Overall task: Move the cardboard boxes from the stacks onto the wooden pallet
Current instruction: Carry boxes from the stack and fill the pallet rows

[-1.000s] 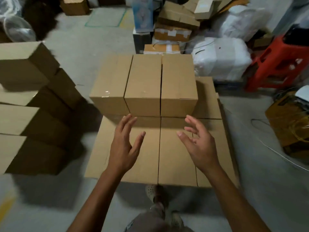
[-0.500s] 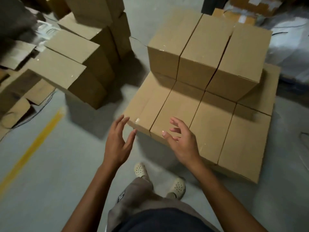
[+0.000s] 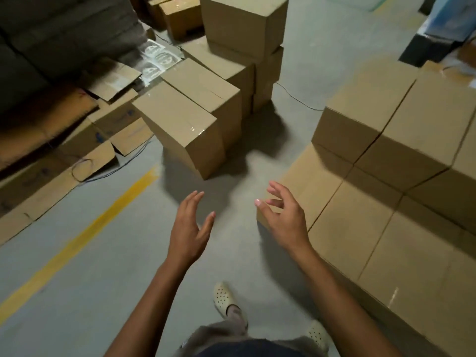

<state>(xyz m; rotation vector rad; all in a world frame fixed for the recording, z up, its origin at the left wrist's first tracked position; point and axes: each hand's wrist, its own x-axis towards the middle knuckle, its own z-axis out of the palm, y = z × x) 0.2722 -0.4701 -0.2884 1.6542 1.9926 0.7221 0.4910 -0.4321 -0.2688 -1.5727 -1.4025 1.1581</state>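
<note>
So the person is standing on a grey concrete floor (image 3: 103, 292) with both arms reaching out in front. The left hand (image 3: 189, 229) is hovering over bare floor, palm facing inward, fingers straight and close together, grip slack and holding nothing. The right hand (image 3: 283, 220) is hanging just in front of the near corner of the loaded boxes (image 3: 399, 253). Its fingers are spread and a bit bent, and its grip is loose too, with nothing in it. Can't really tell if it's touching that corner or floating above it.

The loaded boxes are sitting on the right. There's a lower layer (image 3: 342, 228) packed edge to edge and an upper row (image 3: 386, 119) sitting on top of it toward the far side. The pallet itself is hidden under them.

The stacks (image 3: 219, 81) are standing ahead and to the left, stepping up like stairs. The nearest box (image 3: 177, 124) is the lowest, with clear tape shining on its lid, and the tallest pile (image 3: 244, 24) is at the back. They're well apart from both hands.

Flattened cardboard (image 3: 51, 181) is lying along the left edge and a yellow line (image 3: 77, 243) is running diagonally across the floor. A thin cable (image 3: 296, 97) is trailing between the stacks and the loaded boxes. Two pale perforated clogs (image 3: 222, 297) are showing at the bottom.
</note>
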